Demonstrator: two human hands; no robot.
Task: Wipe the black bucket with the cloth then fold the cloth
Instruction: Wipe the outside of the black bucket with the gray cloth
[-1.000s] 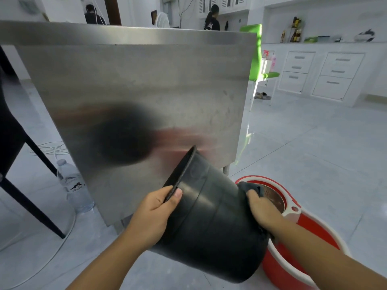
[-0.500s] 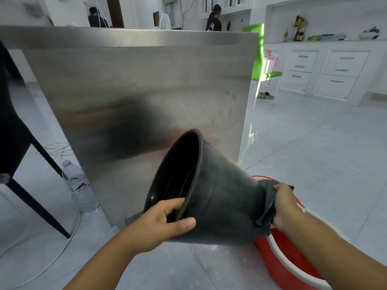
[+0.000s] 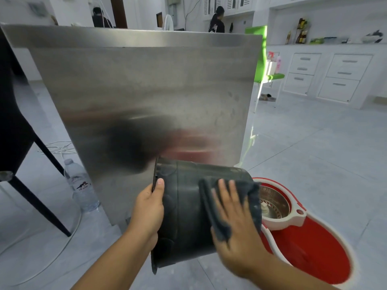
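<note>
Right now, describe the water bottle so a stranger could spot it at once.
Start at the big steel panel standing upright mid-scene. Drop to its lower left corner, where the clear plastic water bottle stands upright on the floor, between the panel and a slanted black leg. It is the only see-through thing there, with a dark-printed label, unlike the black bucket and red mop bucket to its right.

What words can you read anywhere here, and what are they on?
None can be read for sure.
Water bottle label: a dark logo with small letters under it, too blurred to read.
Bottles on the far shelf: labels too small.
Black bucket, cloth, red mop bucket: no writing visible.
</note>
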